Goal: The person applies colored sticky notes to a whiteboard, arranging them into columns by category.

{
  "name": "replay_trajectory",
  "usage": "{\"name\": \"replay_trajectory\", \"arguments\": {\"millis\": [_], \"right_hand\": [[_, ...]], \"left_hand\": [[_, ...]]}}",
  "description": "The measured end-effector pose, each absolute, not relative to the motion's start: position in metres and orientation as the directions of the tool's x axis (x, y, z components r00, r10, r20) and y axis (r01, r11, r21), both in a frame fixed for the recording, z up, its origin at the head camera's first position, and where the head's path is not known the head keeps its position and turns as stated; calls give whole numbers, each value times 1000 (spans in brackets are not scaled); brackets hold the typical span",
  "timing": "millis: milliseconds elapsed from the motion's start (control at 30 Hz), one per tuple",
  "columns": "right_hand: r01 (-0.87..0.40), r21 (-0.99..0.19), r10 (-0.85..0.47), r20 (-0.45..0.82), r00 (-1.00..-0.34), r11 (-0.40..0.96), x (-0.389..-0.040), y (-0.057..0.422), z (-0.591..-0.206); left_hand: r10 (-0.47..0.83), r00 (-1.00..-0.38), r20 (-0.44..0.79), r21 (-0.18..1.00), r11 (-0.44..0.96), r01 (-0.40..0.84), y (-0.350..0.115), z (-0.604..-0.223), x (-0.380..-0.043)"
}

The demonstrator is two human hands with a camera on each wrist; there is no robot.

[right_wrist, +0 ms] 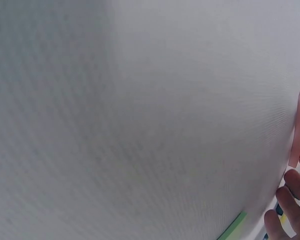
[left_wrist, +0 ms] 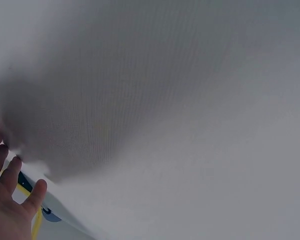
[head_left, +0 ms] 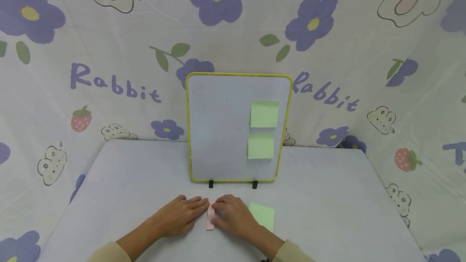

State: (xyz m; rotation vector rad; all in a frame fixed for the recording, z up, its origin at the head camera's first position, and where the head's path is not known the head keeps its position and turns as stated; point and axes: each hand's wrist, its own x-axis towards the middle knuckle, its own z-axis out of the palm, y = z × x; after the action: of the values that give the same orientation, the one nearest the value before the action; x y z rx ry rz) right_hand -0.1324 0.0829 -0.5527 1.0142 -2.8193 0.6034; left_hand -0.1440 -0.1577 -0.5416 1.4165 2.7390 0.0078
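A narrow pink paper strip (head_left: 210,220) lies on the table between my two hands, its top end partly hidden by fingers. My left hand (head_left: 181,215) rests at its left side with fairly straight fingers, their tips at the paper's upper left edge. From the right, the bent fingers and thumb of my right hand (head_left: 234,216) hold the strip along its right edge. In the right wrist view the pink paper (right_wrist: 298,130) shows at the far right beside the fingers (right_wrist: 292,207). Just right of my right hand lies a light green sticky note (head_left: 265,214), partly covered by it.
Behind the hands a whiteboard (head_left: 218,132) with a yellow frame stands on small black feet (head_left: 255,184). Two green sticky notes, an upper one (head_left: 265,114) and a lower one (head_left: 260,146), cling to its right side. A printed cloth (head_left: 145,31) hangs behind the white table (head_left: 327,197).
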Motion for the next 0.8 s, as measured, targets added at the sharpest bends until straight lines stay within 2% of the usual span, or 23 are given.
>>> {"name": "replay_trajectory", "arguments": {"millis": [267,400,667,800], "right_hand": [[-635,-351,-583,254,-772,688,-136,77,-553],[-622,-388,-569,255,-782,680,-138,75,-552],[-517,-513,-535,127,-835,685,-138,73,-548],[-467,-559,-514,84,-854,685,-139,72,-548]], "left_hand": [[807,-590,-18,55,590,806,-161,-544,-142],[816,-577,22,44,576,816,-164,-545,-140],[851,-471,232,42,475,879,-167,-543,-136],[846,-464,262,59,466,883,-165,-542,-137]]}}
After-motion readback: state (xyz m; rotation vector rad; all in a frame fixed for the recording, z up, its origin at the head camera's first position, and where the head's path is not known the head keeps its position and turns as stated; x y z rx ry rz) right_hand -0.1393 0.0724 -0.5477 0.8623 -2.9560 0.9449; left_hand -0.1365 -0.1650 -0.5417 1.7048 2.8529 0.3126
